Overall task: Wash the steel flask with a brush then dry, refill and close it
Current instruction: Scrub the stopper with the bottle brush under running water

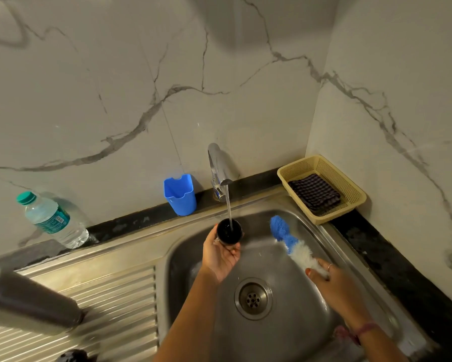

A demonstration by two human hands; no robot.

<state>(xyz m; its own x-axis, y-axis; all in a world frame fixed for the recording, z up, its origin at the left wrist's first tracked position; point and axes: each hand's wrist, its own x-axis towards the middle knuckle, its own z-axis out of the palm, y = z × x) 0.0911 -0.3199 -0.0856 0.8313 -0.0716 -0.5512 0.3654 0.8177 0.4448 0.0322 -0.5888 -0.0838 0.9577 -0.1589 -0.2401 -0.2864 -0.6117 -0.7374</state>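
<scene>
Kitchen sink (332, 333), stainless, ribbed drainboard on its left side; round drain (253, 298) in basin floor.

Tap (220, 168): chrome, behind sink, running; stream falling into small dark cup-like part (229, 231), possibly the flask's lid or cap, exact identity unclear.

Left hand (221, 254): over sink basin, just below tap, fingers curled around the dark part, open mouth held up under the stream.

Right hand (334, 280): over right side of sink basin, fingers closed around white end of brush (288, 239); blue fluffy head pointing up toward sink's back rim. Ring on one finger, thread band at wrist.

Steel flask (23, 301): dark body, bright rim, lying tilted on sink's drainboard, well left of basin, partly cut off by left edge of view.

Plastic water bottle (53, 222): green cap, leaning against wall behind sink's drainboard.

Blue plastic holder (180, 194): on dark ledge behind sink, just left of tap.

Beige basket (350, 197): on counter at sink's back right corner, holding folded dark checked cloth (315, 192).

Marble-pattern wall (141, 74): behind and right of sink.
</scene>
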